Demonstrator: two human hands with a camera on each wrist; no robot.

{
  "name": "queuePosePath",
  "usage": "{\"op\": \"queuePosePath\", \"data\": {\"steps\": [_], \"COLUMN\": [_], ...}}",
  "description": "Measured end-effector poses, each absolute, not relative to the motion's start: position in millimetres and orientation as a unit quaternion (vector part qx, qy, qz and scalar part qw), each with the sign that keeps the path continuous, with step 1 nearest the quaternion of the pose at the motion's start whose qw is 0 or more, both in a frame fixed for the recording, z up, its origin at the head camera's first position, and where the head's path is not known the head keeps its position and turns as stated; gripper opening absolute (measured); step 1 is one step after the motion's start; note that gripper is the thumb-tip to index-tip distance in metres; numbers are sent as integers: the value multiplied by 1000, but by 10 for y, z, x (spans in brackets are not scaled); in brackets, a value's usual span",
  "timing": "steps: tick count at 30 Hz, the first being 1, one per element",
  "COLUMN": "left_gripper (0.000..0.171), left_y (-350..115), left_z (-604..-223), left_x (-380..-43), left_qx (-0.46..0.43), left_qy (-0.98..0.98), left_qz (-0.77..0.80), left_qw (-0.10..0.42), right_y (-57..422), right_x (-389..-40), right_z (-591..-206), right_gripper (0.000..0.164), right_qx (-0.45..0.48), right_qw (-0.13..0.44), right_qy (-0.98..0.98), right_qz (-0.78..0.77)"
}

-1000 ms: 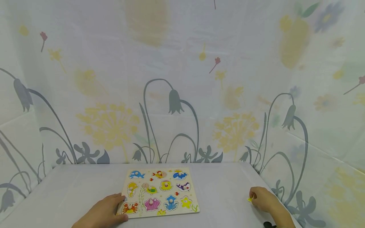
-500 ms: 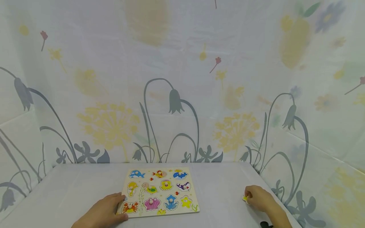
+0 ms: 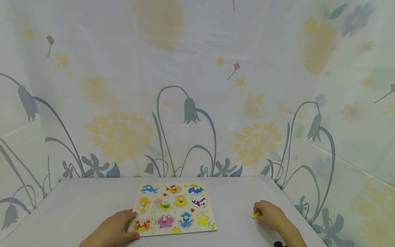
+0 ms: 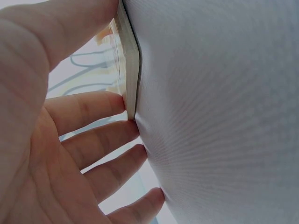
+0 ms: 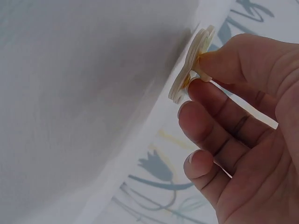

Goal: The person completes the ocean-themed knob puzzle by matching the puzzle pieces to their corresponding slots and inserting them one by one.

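Observation:
A wooden peg-puzzle board [image 3: 188, 213] with colourful sea animals lies on the white table. Knobs show on several pieces; none is visible on the yellow starfish picture [image 3: 202, 219] at its near right. My left hand [image 3: 112, 226] touches the board's near left corner, thumb at the near edge and fairly straight fingers along the left edge, as the left wrist view also shows. To the right of the board, my right hand [image 3: 270, 215] pinches a small yellow wooden puzzle piece [image 5: 189, 65] by its knob, low over the table. The fingers mostly hide its shape.
The white table [image 3: 232, 206] reaches back to a hanging sheet [image 3: 197, 144] printed with flowers. More of this printed sheet stands at the left and right sides. A dark object [image 3: 278, 244] shows under the right wrist at the bottom edge.
My right hand has slid left towards the board with the yellow puzzle piece in its fingers. The left hand and the board have stayed in place.

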State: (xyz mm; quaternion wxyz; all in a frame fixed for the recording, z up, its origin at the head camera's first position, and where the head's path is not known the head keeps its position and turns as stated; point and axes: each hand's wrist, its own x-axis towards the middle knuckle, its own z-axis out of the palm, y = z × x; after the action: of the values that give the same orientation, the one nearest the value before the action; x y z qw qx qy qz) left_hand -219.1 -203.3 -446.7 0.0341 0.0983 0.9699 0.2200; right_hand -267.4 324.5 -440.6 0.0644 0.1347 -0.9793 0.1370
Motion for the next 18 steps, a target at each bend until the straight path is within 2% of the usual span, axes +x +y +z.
{"op": "queuePosePath", "data": {"steps": [18], "left_gripper": [80], "left_y": [-2025], "left_z": [-4454], "left_x": [-2193], "left_qx": [91], "left_qy": [969], "left_qz": [226], "left_qw": [48], "right_y": [2918], "right_x": [-2655], "right_z": [-4378], "right_gripper": [15], "right_qx": [201], "right_qw": [62], "right_qy": [-969], "right_qz": [128]}}
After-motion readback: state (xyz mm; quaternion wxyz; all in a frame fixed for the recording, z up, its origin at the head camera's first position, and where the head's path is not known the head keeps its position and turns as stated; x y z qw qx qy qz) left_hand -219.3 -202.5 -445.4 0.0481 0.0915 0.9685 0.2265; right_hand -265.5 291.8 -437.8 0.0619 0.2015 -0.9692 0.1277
